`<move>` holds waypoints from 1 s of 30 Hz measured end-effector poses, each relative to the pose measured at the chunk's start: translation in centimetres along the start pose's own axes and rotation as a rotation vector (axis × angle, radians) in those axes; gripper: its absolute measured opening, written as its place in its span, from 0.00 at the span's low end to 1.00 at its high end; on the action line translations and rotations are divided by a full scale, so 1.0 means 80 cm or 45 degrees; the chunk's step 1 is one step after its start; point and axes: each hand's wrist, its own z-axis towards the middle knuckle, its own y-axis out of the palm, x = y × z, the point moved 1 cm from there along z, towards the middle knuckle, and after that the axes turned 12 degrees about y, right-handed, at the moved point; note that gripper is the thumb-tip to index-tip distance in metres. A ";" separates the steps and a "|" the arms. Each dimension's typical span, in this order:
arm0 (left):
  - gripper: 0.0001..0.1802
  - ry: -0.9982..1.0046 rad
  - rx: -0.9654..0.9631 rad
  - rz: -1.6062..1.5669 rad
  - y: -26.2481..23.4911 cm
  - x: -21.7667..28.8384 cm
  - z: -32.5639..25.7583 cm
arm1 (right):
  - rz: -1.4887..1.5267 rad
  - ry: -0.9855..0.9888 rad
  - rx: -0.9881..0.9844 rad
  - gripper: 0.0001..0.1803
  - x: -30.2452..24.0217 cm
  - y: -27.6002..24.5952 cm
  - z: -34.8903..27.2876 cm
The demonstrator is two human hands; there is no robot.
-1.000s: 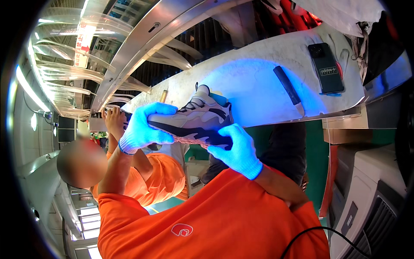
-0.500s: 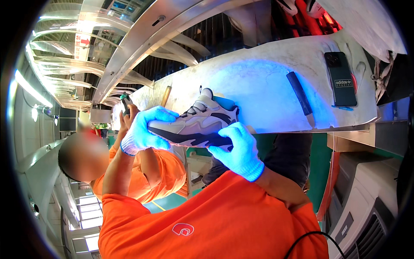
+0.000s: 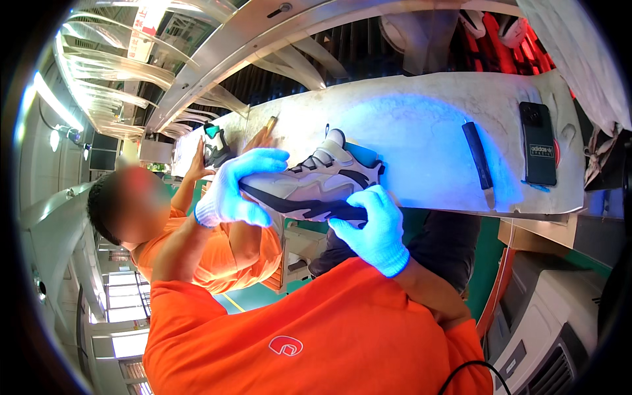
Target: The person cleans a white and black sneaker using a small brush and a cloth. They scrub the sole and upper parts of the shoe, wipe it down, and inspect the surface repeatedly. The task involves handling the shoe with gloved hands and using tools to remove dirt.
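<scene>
A grey and white sneaker (image 3: pixel 313 179) with dark laces and a black-and-white sole is held level above the near edge of the worktable, toe to the left. My left hand (image 3: pixel 238 187), in a knitted glove lit blue, cups the toe loosely, fingers above it and thumb spread below the sole. At the heel end, my right hand (image 3: pixel 376 230), gloved alike, grips the sole with its thumb beneath. Something blue and flat (image 3: pixel 362 155) shows behind the sneaker's heel; its kind is hidden.
The pale worktable (image 3: pixel 421 112) carries a dark stick-like tool (image 3: pixel 476 155) in blue light and a phone (image 3: pixel 538 141) at the right. A co-worker (image 3: pixel 230 257) at the left handles another shoe (image 3: pixel 216 148). Beyond are clear tubes (image 3: pixel 289 62) and a red-lit opening (image 3: pixel 510 49).
My left hand's fingers have lifted and spread at the sneaker's toe. The co-worker's shoe shows more fully, and one of their hands is now near a stick. The whole view has shifted slightly.
</scene>
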 end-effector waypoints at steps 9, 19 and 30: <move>0.42 0.019 -0.001 0.184 0.008 0.034 0.032 | 0.044 0.131 0.064 0.30 -0.006 -0.007 -0.033; 0.43 -0.058 0.018 0.102 0.008 0.015 0.021 | 0.017 0.122 0.011 0.30 -0.005 -0.009 -0.005; 0.41 -0.047 -0.003 -0.041 0.004 -0.007 0.013 | -0.059 0.065 0.058 0.28 -0.005 -0.004 -0.001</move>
